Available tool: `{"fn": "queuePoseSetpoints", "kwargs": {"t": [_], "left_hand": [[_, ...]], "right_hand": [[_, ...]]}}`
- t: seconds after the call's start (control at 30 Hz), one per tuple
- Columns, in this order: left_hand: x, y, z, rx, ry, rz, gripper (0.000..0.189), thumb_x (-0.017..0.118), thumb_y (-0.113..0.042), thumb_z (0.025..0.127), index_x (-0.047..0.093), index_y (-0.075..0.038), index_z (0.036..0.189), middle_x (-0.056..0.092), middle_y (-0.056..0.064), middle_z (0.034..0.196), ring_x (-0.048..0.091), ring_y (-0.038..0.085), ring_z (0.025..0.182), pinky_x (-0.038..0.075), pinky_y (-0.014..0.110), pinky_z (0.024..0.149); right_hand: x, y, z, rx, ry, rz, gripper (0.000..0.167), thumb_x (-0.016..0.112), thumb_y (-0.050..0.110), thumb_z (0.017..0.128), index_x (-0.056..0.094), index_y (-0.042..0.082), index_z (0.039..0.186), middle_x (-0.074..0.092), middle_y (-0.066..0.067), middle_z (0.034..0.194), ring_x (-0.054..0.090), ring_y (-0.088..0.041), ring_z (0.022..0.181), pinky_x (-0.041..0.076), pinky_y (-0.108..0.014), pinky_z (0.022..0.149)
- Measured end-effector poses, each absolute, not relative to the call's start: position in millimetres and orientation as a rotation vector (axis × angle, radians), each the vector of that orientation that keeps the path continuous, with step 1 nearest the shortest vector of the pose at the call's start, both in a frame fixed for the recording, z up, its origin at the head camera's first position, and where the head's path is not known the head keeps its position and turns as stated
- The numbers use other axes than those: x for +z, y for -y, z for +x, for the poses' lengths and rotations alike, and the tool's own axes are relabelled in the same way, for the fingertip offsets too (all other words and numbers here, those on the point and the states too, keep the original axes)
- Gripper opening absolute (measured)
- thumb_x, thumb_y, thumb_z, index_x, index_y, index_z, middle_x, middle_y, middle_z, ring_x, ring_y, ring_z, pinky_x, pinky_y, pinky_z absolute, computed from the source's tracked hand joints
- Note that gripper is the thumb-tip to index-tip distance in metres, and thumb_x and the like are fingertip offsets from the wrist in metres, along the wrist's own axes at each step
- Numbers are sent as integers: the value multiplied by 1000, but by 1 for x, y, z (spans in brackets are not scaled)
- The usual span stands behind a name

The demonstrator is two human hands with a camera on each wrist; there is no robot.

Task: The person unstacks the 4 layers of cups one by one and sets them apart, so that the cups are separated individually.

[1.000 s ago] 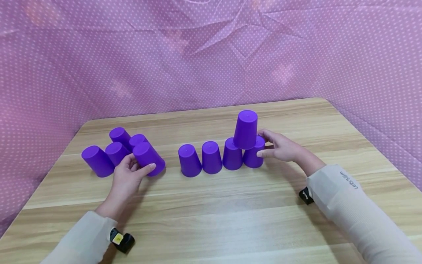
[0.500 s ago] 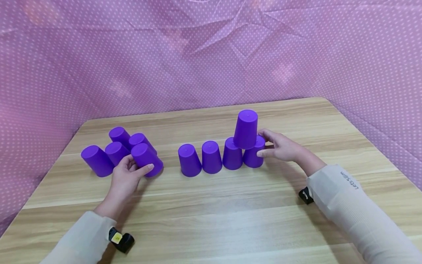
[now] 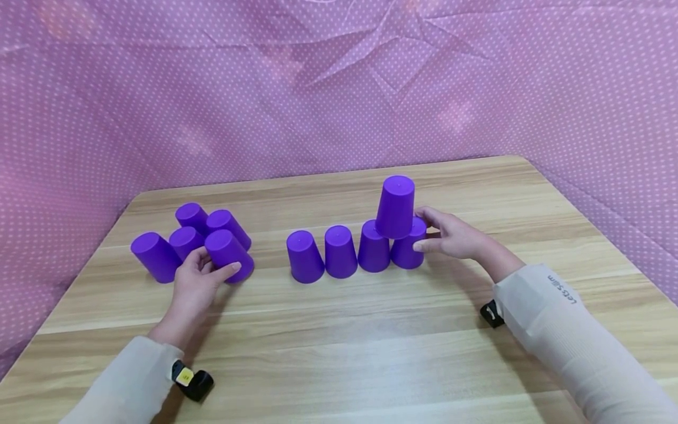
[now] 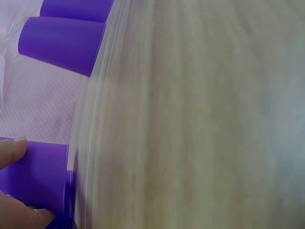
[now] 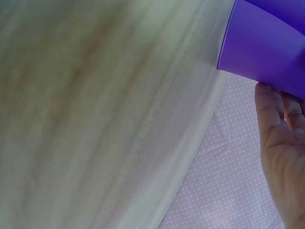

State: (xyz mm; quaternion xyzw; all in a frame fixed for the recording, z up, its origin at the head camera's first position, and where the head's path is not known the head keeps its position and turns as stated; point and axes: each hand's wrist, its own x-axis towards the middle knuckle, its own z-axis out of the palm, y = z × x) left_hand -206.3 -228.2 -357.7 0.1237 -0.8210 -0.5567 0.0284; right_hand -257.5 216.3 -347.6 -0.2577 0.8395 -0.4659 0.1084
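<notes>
In the head view my left hand (image 3: 197, 288) grips an upside-down purple cup (image 3: 228, 253) at the front of the left group, with the thumb across its near side. The left wrist view shows thumb and finger on either side of that cup (image 4: 40, 171). My right hand (image 3: 450, 235) holds the rightmost cup (image 3: 405, 253) of a row, thumb in front and fingers behind. Above it, another purple cup (image 3: 395, 206) bridges the last two cups of the row. Fingers lie along the side of the purple cup (image 5: 259, 47) in the right wrist view.
Left of my left hand stand more upturned cups, among them a far-left one (image 3: 155, 256) and a back one (image 3: 192, 217). The row continues leftward with cups (image 3: 305, 256) close together. Everything stands on a wooden table (image 3: 339, 353), with a pink dotted cloth (image 3: 339, 88) behind.
My left hand has moved slightly left with its cup, widening the gap to the row. The right hand and the cup on top have stayed in place.
</notes>
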Motion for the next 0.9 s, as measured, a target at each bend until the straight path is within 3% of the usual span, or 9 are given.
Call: {"fn": "queuePoseSetpoints", "kwargs": {"t": [0.37, 0.9], "left_hand": [[-361, 236, -209, -1704, 2579, 432, 81, 69, -22, 84, 20, -3, 145, 25, 16, 150, 29, 29, 136, 29, 41, 112], [-363, 238, -208, -1723, 2567, 386, 76, 68, -18, 85, 23, 0, 143, 29, 18, 148, 31, 30, 135, 32, 42, 110]], "right_hand": [[-347, -216, -258, -1373, -2475, -782, 49, 66, 3, 83, 42, -5, 125, 53, -19, 115, 48, -30, 112, 44, -47, 99], [-347, -216, -259, -1373, -2469, -772, 49, 66, 3, 83, 41, -6, 125, 53, -19, 115, 48, -30, 112, 44, -46, 99]]}}
